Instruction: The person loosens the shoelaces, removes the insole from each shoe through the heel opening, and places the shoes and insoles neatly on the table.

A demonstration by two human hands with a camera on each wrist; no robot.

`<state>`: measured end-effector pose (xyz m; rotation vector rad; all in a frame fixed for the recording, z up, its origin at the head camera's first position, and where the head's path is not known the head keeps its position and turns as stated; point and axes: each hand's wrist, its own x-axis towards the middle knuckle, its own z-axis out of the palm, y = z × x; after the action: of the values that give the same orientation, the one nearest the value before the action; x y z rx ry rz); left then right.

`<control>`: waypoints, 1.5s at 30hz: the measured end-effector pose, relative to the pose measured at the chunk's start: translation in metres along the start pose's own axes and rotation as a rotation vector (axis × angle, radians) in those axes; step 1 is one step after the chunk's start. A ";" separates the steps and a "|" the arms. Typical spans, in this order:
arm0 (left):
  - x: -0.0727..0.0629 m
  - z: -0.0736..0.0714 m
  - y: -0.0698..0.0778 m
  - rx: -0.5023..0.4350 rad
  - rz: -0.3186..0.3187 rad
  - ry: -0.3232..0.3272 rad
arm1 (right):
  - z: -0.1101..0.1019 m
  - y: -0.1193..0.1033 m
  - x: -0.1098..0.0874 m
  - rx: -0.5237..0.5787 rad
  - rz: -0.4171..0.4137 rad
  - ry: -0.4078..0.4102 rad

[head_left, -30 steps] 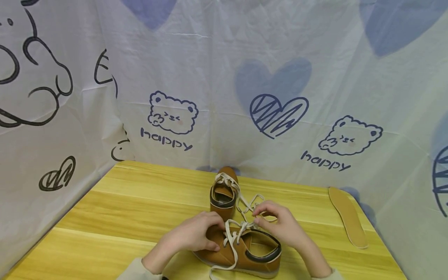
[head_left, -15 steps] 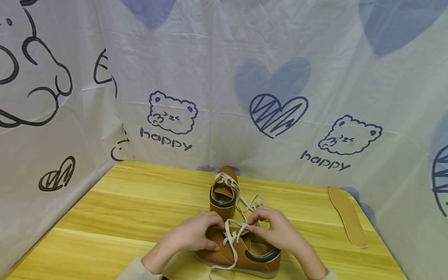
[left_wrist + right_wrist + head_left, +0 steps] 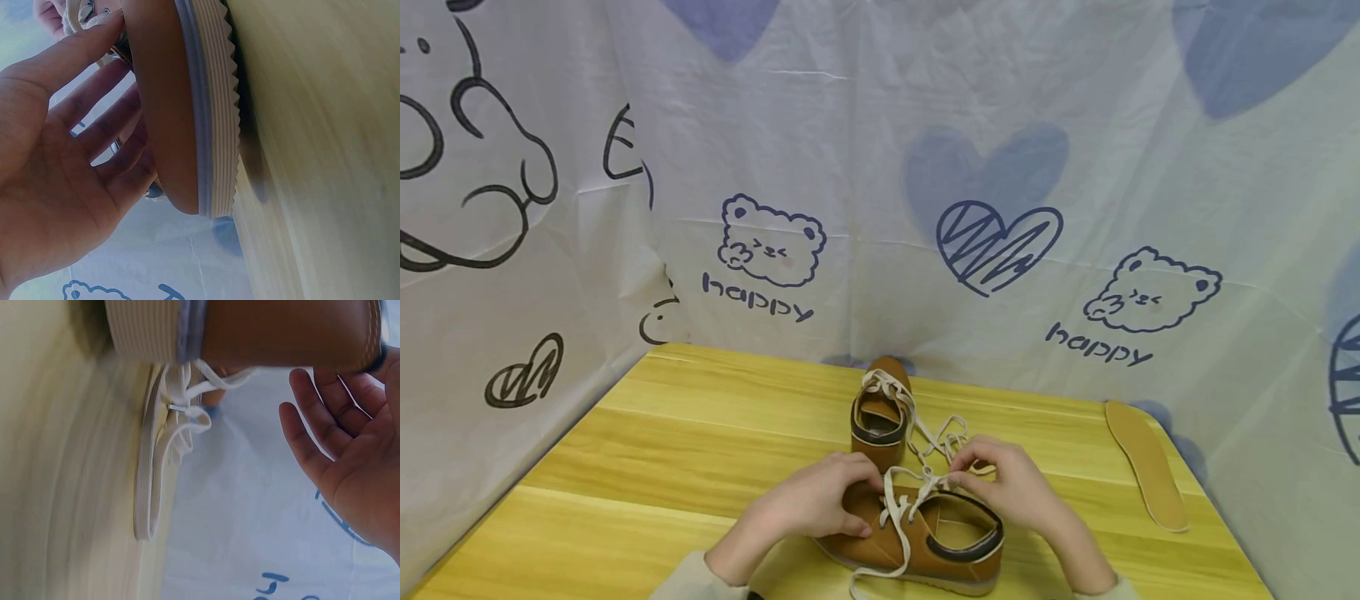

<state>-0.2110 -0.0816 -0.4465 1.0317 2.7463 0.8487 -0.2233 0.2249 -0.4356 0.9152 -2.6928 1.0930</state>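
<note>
A brown lace-up shoe (image 3: 947, 571) with a black collar lies sideways before me, toe to the left. My left hand (image 3: 820, 500) holds its toe, thumb on the near side and fingers over the far side. In the left wrist view, the left hand (image 3: 56, 169) spans the toe of the shoe (image 3: 165, 112) above its ridged sole. My right hand (image 3: 1011, 487) pinches the cream shoelace by the top eyelets with thumb and index finger. One lace end (image 3: 905, 546) drapes down the near side. In the right wrist view, the heel hides the right hand's (image 3: 369, 450) pinching fingertips.
A second brown shoe (image 3: 880, 450) stands just behind, toe toward the back, its loose lace (image 3: 936, 437) trailing right onto the table. A tan insole (image 3: 1146, 467) lies at the wooden table's (image 3: 647, 433) right edge. Printed white cloth (image 3: 880, 275) hangs behind the table.
My right hand moved left to the top eyelets, then drew back slightly right with the lace between its fingertips. The left hand has stayed on the toe.
</note>
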 end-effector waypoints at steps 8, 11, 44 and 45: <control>0.001 0.001 0.001 0.007 -0.006 -0.007 | -0.012 0.012 -0.003 0.017 0.054 0.032; 0.001 0.000 0.002 0.007 -0.003 -0.007 | -0.015 0.016 -0.004 0.023 0.057 0.032; -0.001 -0.002 0.002 -0.029 0.009 -0.011 | -0.001 0.008 0.000 0.109 -0.091 -0.132; 0.000 -0.002 0.002 -0.029 0.010 -0.010 | 0.000 0.008 -0.001 0.112 -0.077 -0.144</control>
<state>-0.2104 -0.0820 -0.4438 1.0427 2.7149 0.8790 -0.2273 0.2299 -0.4404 1.1477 -2.7048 1.2163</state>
